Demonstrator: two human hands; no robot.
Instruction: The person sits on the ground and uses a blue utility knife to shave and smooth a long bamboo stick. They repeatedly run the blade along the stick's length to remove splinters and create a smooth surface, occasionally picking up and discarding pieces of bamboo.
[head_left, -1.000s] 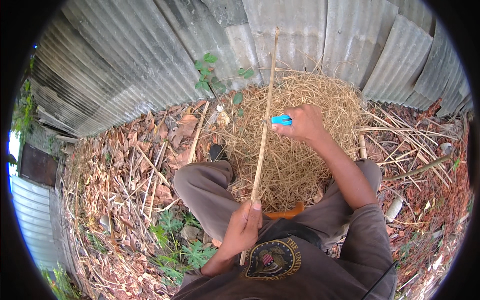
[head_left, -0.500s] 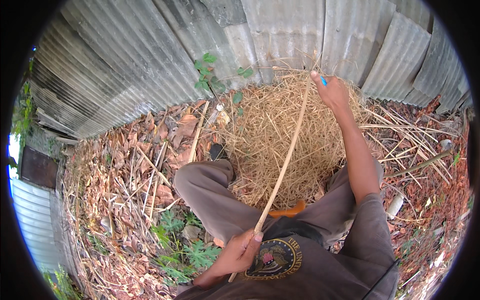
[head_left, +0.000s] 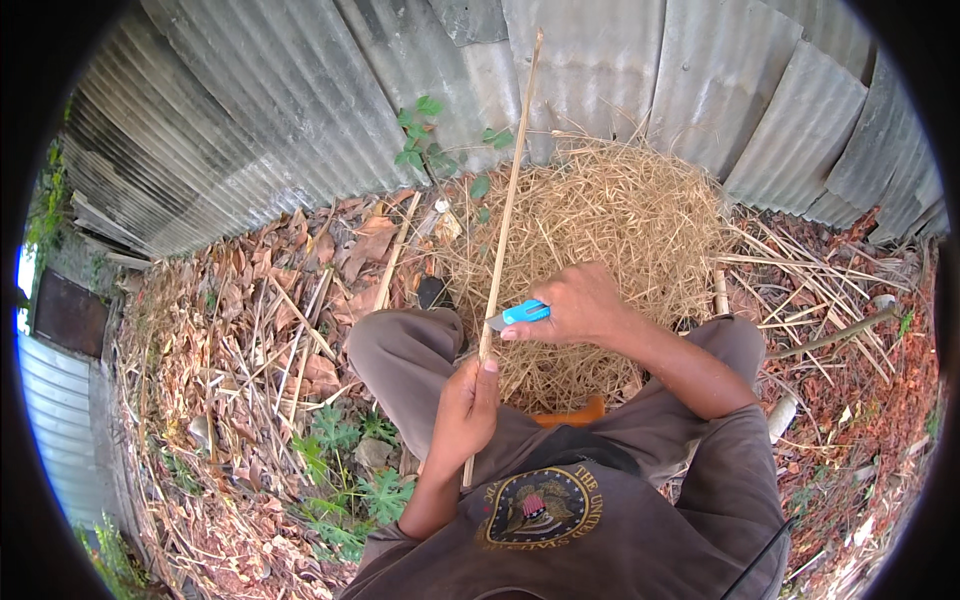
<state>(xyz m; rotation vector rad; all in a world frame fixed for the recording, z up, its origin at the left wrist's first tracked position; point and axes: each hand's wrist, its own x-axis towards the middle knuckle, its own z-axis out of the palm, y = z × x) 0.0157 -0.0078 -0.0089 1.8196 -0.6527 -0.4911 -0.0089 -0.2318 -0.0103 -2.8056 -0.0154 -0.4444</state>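
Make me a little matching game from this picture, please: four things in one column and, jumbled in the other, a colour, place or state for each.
Things:
1. Knife
2. Stick
3. Straw
4. Metal fence

Descriptions:
A. Piled in a loose heap
B. Grey and rippled
C. Blue-handled, in the right hand
D. Long and thin, gripped by the left hand

Right pairs: 1-C, 2-D, 3-A, 4-B
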